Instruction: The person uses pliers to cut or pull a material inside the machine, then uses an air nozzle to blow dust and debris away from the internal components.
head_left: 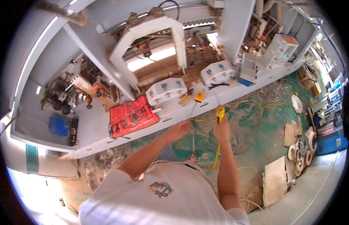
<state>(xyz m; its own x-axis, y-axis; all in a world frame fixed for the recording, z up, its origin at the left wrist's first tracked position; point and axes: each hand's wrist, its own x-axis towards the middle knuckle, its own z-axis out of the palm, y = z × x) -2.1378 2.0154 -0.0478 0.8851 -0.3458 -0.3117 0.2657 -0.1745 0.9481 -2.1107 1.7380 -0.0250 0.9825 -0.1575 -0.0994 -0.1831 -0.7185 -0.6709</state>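
Note:
My right hand [221, 129] is closed around a yellow tool [220, 112] that looks like an air blow gun, with a thin nozzle facing the machine. Below that hand hangs a yellow hose [217, 153]. My left hand [181, 130] hovers by the front of the white machine ledge [174, 114], its fingers curled; what they hold, if anything, is too small to make out. On the ledge near it lie yellow-handled pliers [184, 99], a small yellow square device [199, 96] and a dark wrench-like tool [218, 86].
A red tool roll [135, 117] drapes over the ledge at left. Two white angular housings [166, 91] stand before a dusty machine frame [176, 45]. Yellow hose [253, 101] crosses the debris-strewn green floor [245, 131]. Rolls of edging [300, 153] and boards [275, 180] lie at right.

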